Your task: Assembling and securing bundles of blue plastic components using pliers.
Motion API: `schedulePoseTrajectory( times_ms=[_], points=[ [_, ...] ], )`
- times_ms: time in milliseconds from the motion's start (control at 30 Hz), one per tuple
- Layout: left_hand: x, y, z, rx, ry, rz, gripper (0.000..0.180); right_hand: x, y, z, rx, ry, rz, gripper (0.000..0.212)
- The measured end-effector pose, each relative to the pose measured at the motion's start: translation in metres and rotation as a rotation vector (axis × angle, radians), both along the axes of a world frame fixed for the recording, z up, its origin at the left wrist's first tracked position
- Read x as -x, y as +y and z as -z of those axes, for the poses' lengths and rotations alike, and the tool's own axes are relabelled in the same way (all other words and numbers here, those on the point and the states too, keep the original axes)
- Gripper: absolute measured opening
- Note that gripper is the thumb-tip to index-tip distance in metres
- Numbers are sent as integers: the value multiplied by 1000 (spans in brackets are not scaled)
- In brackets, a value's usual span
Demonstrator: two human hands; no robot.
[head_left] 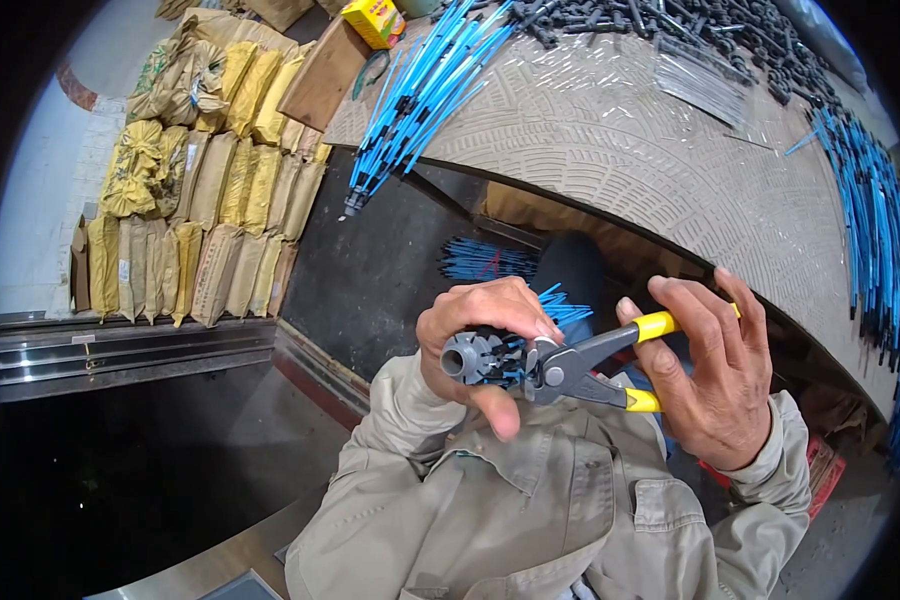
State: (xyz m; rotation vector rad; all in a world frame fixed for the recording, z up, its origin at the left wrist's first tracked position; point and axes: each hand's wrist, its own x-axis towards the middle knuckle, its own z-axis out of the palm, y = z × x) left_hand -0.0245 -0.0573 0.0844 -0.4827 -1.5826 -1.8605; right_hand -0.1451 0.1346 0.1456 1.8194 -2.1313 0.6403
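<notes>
In my left hand (pixel 495 310) is a dark grey slotted round hub (pixel 460 357), its hollow end facing left. Black parts sit behind it, and blue rods (pixel 567 308) stick out beyond the hand. My right hand (pixel 708 375) grips end-cutting pliers (pixel 555 376) by their yellow-sleeved handles, which are spread apart. The jaws are up against the black parts beside the hub. Whether they bite on anything is hidden by my fingers.
A table (pixel 590 110) with a patterned top curves across the far side. It bears a bundle of blue rods (pixel 410 110), more blue rods (pixel 875 220), dark fittings (pixel 650 20) and thin metal rods (pixel 705 85). Wrapped packages (pixel 205 180) are stacked at left.
</notes>
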Motion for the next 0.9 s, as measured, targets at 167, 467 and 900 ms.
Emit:
schedulePoseTrajectory(
  times_ms=[167,467,900],
  points=[
    [7,-7,-6,-29,44,-106,53,38,24,7,-67,104,273,25],
    [-5,-24,-41,-233,-53,-363,60,136,68,78,-186,286,577,32],
    [-24,-75,41,-1177,-81,30,45,66,11,114,148,-446,-220,74]
  ],
)
